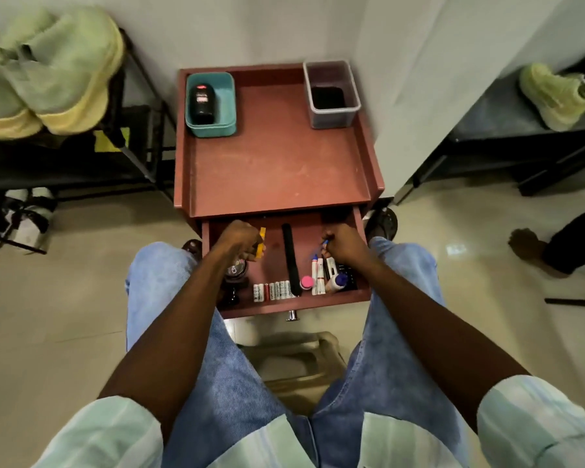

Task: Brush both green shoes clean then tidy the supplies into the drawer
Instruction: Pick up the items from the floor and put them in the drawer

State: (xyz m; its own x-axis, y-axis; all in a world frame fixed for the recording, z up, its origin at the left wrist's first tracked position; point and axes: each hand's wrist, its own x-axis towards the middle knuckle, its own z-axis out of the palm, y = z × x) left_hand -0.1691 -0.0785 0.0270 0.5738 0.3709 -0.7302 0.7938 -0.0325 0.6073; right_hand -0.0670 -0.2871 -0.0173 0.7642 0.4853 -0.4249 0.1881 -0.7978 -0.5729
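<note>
The drawer (360, 228) of the red-brown side table (274, 157) is being held pulled out, and the supplies are being arranged inside it. A yellow item (260, 243), perhaps a brush handle, is being gripped by the curled fingers of the left hand (238, 238) at the drawer's left part, while a small blue-tipped thing (325, 243) is being pinched by the right hand (343, 244) at the right part. For this step to be done well, each item is probably best lowered flat into a free place, so that the row of batteries (274, 291), the black strip (291, 258) and the small bottles (328, 278) are not being pushed about and the drawer can be shut afterwards. A pair of pale green shoes (51, 72) with yellow soles is being kept on the rack at the left, and one more green shoe (554, 94) is lying on the shelf at the right, well apart from the drawer; whether they are clean cannot be told, as the left pair is blurred.
</note>
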